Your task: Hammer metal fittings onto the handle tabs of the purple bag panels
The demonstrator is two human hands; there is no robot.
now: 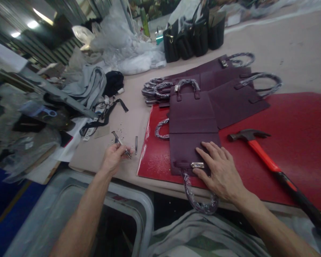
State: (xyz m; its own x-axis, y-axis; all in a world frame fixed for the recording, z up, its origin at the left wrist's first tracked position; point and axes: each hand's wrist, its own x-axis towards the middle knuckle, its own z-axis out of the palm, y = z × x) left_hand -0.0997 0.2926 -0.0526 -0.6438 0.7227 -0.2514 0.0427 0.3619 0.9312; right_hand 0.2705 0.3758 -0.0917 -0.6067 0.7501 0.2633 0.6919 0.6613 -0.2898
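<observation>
The left hand (113,157) pinches a punch (118,138) between thumb and fingers; a second punch (136,145) lies just beside; a purple panel (187,146) rests on a red board (155,159), its clasp (197,165) near the open right hand (223,175), spread upon it; a hammer (269,161) lies farther right

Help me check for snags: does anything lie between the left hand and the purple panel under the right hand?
Yes: a slim metal rod on the table, just beside the left hand, towards the purple panel. Past it shows the flat red mat.
</observation>
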